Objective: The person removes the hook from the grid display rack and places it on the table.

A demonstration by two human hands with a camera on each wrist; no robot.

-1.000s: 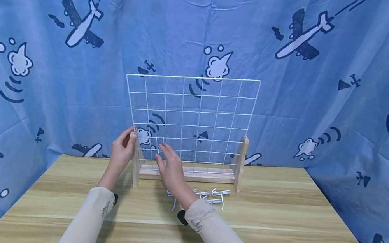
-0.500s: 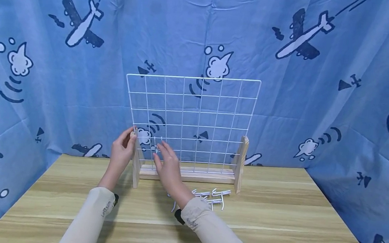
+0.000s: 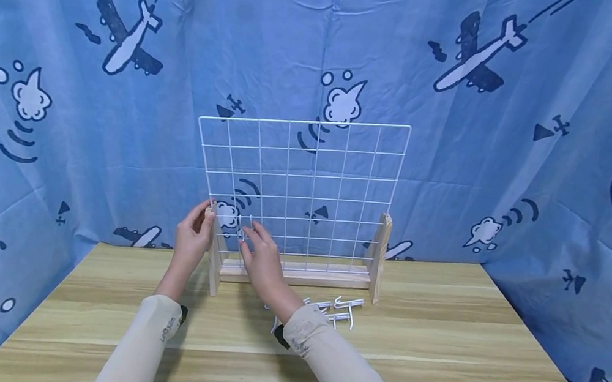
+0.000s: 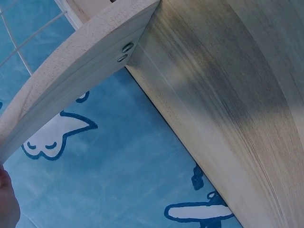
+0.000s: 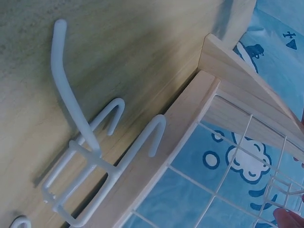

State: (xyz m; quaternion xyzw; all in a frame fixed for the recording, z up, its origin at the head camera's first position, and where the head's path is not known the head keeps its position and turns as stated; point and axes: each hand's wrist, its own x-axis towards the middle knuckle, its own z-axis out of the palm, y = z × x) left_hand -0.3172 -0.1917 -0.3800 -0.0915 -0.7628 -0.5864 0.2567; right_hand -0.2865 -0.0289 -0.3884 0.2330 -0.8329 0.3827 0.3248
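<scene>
Right hand [image 3: 262,259] pinches a small white hook [image 3: 245,229] against the low left part of the wire grid [image 3: 301,184]. Left hand [image 3: 191,243] grips the wooden post [image 3: 214,250]. The hook looks light, stiff and probably slick; best held by its back frame.

Open tabletop [image 3: 464,329] right of the loose hooks [image 3: 341,308]; upright wire grid [image 3: 307,179] barring the rear.

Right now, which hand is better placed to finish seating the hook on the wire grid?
Probably the right hand: its fingertips pinch the white hook against the wire grid. The left hand grips the wooden upright, steadying the stand.
</scene>
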